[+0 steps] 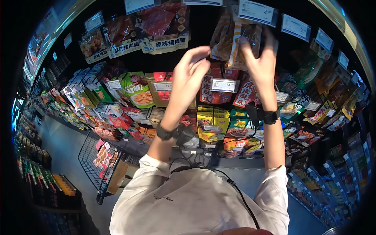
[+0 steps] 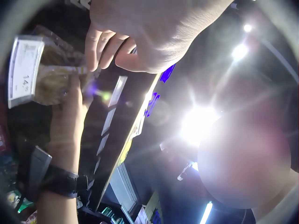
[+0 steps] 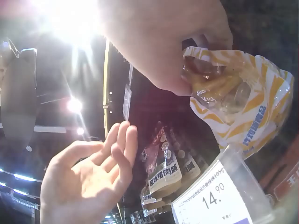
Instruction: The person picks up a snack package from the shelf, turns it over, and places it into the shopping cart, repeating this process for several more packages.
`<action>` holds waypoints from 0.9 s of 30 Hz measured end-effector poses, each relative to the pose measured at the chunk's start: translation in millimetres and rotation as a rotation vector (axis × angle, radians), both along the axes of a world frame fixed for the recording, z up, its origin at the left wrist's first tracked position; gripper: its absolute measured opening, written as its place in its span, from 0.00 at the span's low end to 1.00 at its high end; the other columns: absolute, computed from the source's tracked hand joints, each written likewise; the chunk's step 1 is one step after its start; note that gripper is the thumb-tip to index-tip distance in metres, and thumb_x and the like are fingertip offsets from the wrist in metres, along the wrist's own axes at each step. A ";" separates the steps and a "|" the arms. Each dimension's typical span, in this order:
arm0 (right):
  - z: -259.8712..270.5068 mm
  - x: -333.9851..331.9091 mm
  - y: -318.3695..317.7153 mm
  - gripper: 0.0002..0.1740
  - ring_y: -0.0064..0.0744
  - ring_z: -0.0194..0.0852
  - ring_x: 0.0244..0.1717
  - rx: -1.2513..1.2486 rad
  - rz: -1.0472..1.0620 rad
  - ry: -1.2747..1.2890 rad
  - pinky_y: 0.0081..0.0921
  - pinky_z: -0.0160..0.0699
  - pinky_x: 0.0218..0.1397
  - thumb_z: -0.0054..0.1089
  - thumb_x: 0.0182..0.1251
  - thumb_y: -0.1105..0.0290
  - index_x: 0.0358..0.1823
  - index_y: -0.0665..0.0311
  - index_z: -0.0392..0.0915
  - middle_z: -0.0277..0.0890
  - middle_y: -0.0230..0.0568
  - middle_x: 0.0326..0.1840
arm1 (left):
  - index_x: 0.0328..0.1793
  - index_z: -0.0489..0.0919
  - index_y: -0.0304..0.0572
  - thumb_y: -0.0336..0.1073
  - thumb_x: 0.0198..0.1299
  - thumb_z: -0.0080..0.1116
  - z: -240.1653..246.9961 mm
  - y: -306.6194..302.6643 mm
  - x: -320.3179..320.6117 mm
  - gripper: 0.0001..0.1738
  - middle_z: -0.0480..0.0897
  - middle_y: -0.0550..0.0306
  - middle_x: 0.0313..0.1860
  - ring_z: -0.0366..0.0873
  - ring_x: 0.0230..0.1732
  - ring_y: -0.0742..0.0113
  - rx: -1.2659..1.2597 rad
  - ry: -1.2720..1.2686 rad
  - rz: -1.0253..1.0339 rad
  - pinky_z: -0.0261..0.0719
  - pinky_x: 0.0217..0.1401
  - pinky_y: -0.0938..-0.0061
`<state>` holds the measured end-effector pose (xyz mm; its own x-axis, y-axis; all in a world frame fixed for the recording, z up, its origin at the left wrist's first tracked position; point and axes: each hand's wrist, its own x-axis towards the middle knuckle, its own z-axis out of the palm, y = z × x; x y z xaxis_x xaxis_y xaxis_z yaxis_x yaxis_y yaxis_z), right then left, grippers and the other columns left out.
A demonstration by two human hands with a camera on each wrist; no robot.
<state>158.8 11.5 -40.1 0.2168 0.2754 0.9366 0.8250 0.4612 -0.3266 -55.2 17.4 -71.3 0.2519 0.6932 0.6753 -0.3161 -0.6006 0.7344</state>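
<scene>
An orange-and-white striped snack bag (image 3: 233, 98) with a clear window hangs at the upper rack, beside a similar brown-filled bag (image 1: 222, 39). My right hand (image 1: 260, 58) grips the striped bag, thumb across its front and fingers at its right side. In the right wrist view the fingers curl at the bag's top edge, partly hidden behind the hand. My left hand (image 1: 191, 72) is raised to the left of the bags, palm turned toward them. Its fingers are loosely bent and nothing is in them, as the right wrist view shows.
Price tags (image 1: 256, 12) stick out above the bags, and another price tag (image 1: 225, 85) sits just below. Pork jerky packs (image 1: 162, 29) hang at upper left. Red snack packs (image 1: 211, 92) fill the row beneath. A wire shopping cart (image 1: 94, 156) stands at lower left.
</scene>
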 end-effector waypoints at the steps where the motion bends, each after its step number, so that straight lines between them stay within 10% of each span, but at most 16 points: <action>1: -1.6 3.0 4.4 0.41 0.59 0.71 0.68 0.056 -0.003 0.031 0.44 0.70 0.72 0.71 0.68 0.55 0.75 0.73 0.66 0.73 0.65 0.64 | 0.71 0.75 0.28 0.38 0.75 0.59 3.8 7.6 11.2 0.24 0.81 0.45 0.67 0.75 0.73 0.62 0.015 -0.034 -0.009 0.68 0.77 0.70; 3: 2.5 10.1 11.0 0.36 0.52 0.71 0.70 -0.022 0.255 0.235 0.39 0.68 0.73 0.59 0.78 0.50 0.74 0.72 0.66 0.71 0.62 0.70 | 0.68 0.76 0.28 0.48 0.76 0.59 11.3 33.3 31.5 0.29 0.83 0.44 0.63 0.78 0.67 0.65 0.237 0.136 0.278 0.72 0.73 0.71; 5: -3.3 22.5 22.9 0.36 0.34 0.74 0.65 -0.286 0.490 0.507 0.30 0.72 0.69 0.45 0.83 0.45 0.75 0.70 0.67 0.76 0.46 0.67 | 0.62 0.78 0.27 0.55 0.75 0.57 31.9 53.3 44.2 0.31 0.87 0.48 0.49 0.83 0.51 0.68 0.112 0.485 0.020 0.79 0.58 0.72; 7: -14.0 16.6 30.2 0.34 0.28 0.77 0.55 -0.324 0.542 0.531 0.28 0.76 0.59 0.43 0.83 0.43 0.69 0.66 0.74 0.81 0.38 0.58 | 0.51 0.79 0.29 0.58 0.78 0.51 15.9 67.2 77.9 0.31 0.79 0.63 0.28 0.75 0.30 0.74 0.144 0.239 -0.055 0.76 0.35 0.71; 9: -16.5 10.5 29.0 0.32 0.26 0.77 0.51 -0.427 0.516 0.577 0.27 0.77 0.54 0.44 0.83 0.43 0.67 0.64 0.76 0.81 0.35 0.53 | 0.51 0.78 0.28 0.60 0.78 0.48 16.6 60.7 80.5 0.33 0.80 0.60 0.31 0.74 0.32 0.73 0.063 0.304 -0.141 0.76 0.37 0.70; 10: -18.9 12.6 33.1 0.32 0.25 0.77 0.49 -0.381 0.527 0.555 0.26 0.77 0.51 0.44 0.83 0.43 0.66 0.63 0.77 0.81 0.33 0.52 | 0.48 0.80 0.24 0.65 0.76 0.45 11.8 61.5 86.7 0.40 0.86 0.34 0.32 0.88 0.42 0.46 0.128 0.219 -0.096 0.82 0.47 0.57; 13: -11.4 0.1 18.8 0.32 0.24 0.78 0.49 -0.393 0.600 0.663 0.24 0.78 0.48 0.43 0.83 0.43 0.67 0.63 0.76 0.81 0.33 0.52 | 0.60 0.76 0.24 0.62 0.77 0.46 33.8 46.5 53.4 0.38 0.86 0.30 0.44 0.86 0.50 0.40 -0.018 0.465 -0.138 0.80 0.58 0.56; 14: -10.4 5.1 20.5 0.31 0.30 0.76 0.60 -0.376 0.624 0.672 0.30 0.72 0.66 0.39 0.86 0.48 0.71 0.67 0.72 0.80 0.41 0.63 | 0.62 0.75 0.25 0.60 0.78 0.46 31.8 51.8 55.1 0.36 0.83 0.29 0.50 0.83 0.55 0.40 0.087 0.287 -0.060 0.78 0.62 0.56; 16: -8.0 14.1 25.5 0.35 0.30 0.76 0.64 -0.293 0.585 0.617 0.31 0.72 0.70 0.34 0.86 0.44 0.75 0.67 0.68 0.78 0.42 0.67 | 0.66 0.73 0.25 0.56 0.78 0.48 26.1 67.6 63.6 0.34 0.79 0.26 0.63 0.79 0.65 0.41 0.293 -0.078 0.094 0.73 0.69 0.57; 22: 22.5 26.5 42.8 0.37 0.37 0.75 0.71 -0.479 0.649 0.877 0.36 0.72 0.74 0.25 0.87 0.41 0.78 0.60 0.65 0.76 0.43 0.71 | 0.84 0.61 0.42 0.57 0.81 0.41 26.4 147.5 108.5 0.36 0.72 0.42 0.77 0.65 0.80 0.55 0.122 -0.042 -0.135 0.62 0.80 0.63; 27: 1.9 37.5 78.3 0.25 0.28 0.81 0.50 -0.423 0.805 0.789 0.30 0.82 0.57 0.39 0.86 0.49 0.61 0.62 0.75 0.82 0.36 0.51 | 0.81 0.64 0.40 0.58 0.82 0.36 28.0 116.7 110.6 0.35 0.76 0.47 0.73 0.74 0.73 0.61 -0.122 0.011 -0.269 0.71 0.75 0.67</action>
<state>196.4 89.8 -38.2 0.3145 0.8482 0.4261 -0.1454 0.4867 -0.8614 55.4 134.1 -43.2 0.4443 0.6765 0.5873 -0.4437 -0.4034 0.8003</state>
